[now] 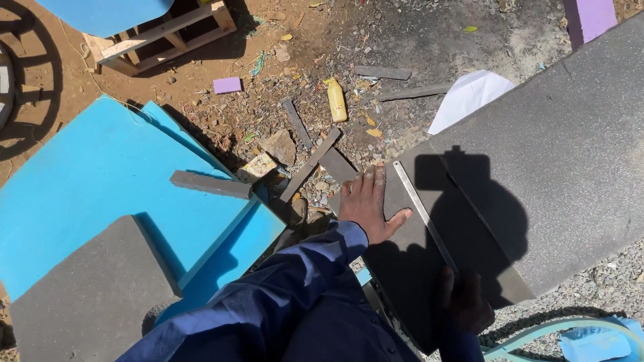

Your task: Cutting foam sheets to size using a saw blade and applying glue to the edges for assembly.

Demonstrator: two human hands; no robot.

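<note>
My left hand [365, 201] lies flat, fingers spread, on the near left corner of a big dark grey foam sheet [563, 161]. A long thin metal ruler [424, 214] lies across the sheet just to the right of that hand. My right hand [463, 298] is in deep shadow at the near end of the ruler, closed around something; what it holds I cannot make out. A blue sleeve [295, 288] covers my left arm.
Bright blue foam sheets [100, 174] lie at the left with a grey slab [87, 295] and a grey strip [211, 184] on them. Grey offcuts [308, 164], a yellow bottle [336, 99], a purple scrap [227, 85], a stone [280, 145] and a wooden pallet [168, 33] litter the dirt.
</note>
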